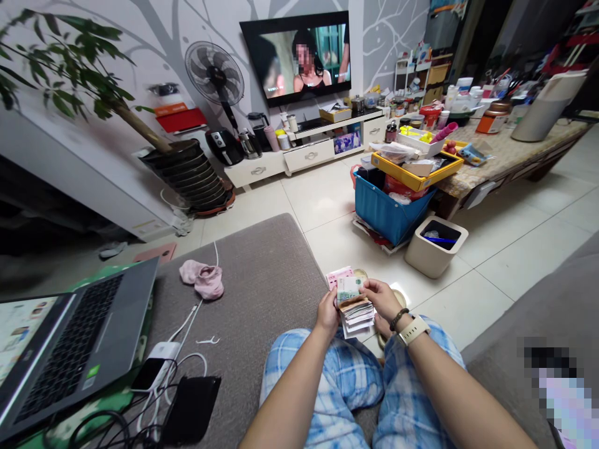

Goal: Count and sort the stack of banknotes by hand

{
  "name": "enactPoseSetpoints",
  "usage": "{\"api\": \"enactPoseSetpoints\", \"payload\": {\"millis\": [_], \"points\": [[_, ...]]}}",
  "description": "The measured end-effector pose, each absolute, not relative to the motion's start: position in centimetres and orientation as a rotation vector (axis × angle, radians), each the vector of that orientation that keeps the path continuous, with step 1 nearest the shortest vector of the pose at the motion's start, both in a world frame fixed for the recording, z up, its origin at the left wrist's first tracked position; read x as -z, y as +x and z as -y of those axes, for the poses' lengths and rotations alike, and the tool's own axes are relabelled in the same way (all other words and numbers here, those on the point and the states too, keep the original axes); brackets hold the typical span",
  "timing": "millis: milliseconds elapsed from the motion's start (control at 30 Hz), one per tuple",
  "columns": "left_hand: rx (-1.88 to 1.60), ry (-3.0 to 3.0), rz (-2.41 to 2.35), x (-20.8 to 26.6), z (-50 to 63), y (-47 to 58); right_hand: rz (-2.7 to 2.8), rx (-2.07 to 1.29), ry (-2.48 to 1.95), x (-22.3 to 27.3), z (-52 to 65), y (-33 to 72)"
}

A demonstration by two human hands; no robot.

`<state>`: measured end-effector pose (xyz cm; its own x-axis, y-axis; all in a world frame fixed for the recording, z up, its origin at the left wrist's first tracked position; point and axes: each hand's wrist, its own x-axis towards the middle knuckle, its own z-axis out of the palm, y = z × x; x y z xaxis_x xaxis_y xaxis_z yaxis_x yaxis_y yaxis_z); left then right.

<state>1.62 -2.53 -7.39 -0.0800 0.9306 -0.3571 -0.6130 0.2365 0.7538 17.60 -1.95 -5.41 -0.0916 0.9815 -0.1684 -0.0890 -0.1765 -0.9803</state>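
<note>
A stack of banknotes (358, 317) is held between my two hands, above my knees in blue plaid trousers. My left hand (328, 310) grips the stack along its left side, its thumb near the upper notes. With closed fingers, my right hand (381, 297) pinches the upper right corner of a green banknote (350, 287) at the top. Pink notes (339, 275) stick out behind the green one. Lower down, the edges of several folded or bent notes fan toward me. A beaded bracelet and a pale watch are on my right wrist.
On the grey cushion (262, 268) at left lie a laptop (84, 324), pink socks (202, 279), a power strip (163, 352), cables and a black pouch (191, 408). Ahead stand a waste bin (433, 262), a loaded blue crate (388, 209) and a cluttered table (505, 149).
</note>
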Motion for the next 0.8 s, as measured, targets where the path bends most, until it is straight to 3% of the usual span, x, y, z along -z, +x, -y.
{"api": "enactPoseSetpoints", "payload": {"millis": [800], "points": [[-1.325, 0.451, -1.002, 5.4, 3.2, 2.0, 1.039, -1.428, -1.224, 5.6, 1.6, 17.7]]}}
